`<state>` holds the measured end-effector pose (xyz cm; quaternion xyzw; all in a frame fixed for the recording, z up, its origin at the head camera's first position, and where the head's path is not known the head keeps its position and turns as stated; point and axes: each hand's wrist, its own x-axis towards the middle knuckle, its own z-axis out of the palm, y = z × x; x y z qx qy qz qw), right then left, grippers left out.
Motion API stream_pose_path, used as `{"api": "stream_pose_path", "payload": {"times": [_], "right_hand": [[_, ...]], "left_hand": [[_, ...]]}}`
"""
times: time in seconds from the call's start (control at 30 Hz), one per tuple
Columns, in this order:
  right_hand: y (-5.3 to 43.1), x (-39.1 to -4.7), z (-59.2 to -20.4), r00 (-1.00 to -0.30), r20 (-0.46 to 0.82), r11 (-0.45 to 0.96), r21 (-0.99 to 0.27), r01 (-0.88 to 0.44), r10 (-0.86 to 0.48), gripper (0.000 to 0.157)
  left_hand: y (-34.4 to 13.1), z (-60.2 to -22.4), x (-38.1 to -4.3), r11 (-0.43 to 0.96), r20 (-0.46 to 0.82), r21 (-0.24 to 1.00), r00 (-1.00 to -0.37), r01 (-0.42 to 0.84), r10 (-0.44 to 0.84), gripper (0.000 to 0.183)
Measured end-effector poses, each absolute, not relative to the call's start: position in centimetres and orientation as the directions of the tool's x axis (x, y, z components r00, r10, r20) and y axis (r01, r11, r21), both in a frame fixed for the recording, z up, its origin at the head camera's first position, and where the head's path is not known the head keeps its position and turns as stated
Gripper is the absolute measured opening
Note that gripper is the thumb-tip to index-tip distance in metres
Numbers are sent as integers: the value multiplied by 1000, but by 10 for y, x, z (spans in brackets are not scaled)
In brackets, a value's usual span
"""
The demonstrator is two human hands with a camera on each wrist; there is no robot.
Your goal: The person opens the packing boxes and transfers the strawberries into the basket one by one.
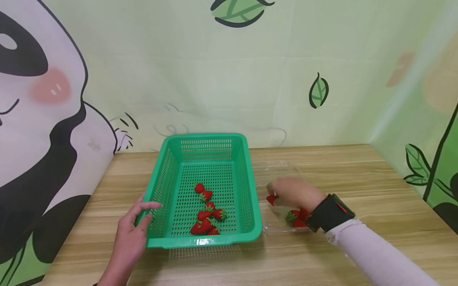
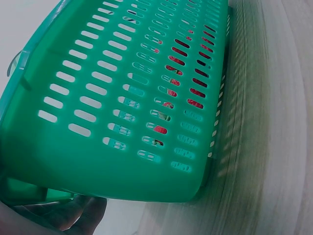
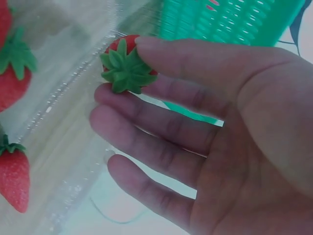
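My left hand (image 1: 131, 232) grips the left rim of a green plastic basket (image 1: 205, 240) with slotted walls. In the left wrist view, dark fingertips (image 2: 83, 215) show by the basket's rim. Several red strawberries (image 1: 204, 215) lie inside, mostly toward the near end. Right of the basket, my right hand (image 1: 295, 192) holds a strawberry (image 1: 271, 199) over a clear plastic tray (image 1: 277, 169). The right wrist view shows that strawberry pinched between thumb and fingers, its green leaf cap facing the camera. Other strawberries (image 1: 292, 215) sit in the tray, partly hidden by my right wrist.
Both containers are on a wood-grain table (image 1: 332, 163). Behind it stands a pale green wall covering (image 1: 200, 87) printed with leaves and a panda. A black band (image 1: 330, 212) is around my right wrist, above a light sleeve (image 1: 375, 250).
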<state>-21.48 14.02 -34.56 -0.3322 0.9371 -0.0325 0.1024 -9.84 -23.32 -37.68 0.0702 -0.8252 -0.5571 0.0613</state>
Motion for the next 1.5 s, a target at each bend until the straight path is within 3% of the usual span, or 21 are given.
{"api": "stream_pose_path", "payload": {"times": [0.37, 0.77, 1.0, 1.17, 1.5], "right_hand": [[136, -211, -330, -752, -129, 763, -105, -638, -646, 15], [121, -204, -300, -745, -56, 745, -118, -657, -665, 8], [112, -200, -285, -725, -26, 723, -92, -684, -689, 11], [108, -201, -281, -701, -22, 700, -93, -708, -713, 10], [102, -199, -276, -699, -26, 699, -71, -712, -715, 11]], "left_hand": [[-234, -378, -98, 346, 38, 938, -983, -27, -179, 30], [-234, -378, -98, 355, 42, 935, -981, -28, -190, 31], [-231, -379, -99, 352, 61, 936, -975, -18, -214, 49], [-231, -376, -99, 314, 2, 947, -979, -63, -203, 57], [-236, -374, -101, 196, -78, 974, -983, -110, -167, 56]]}}
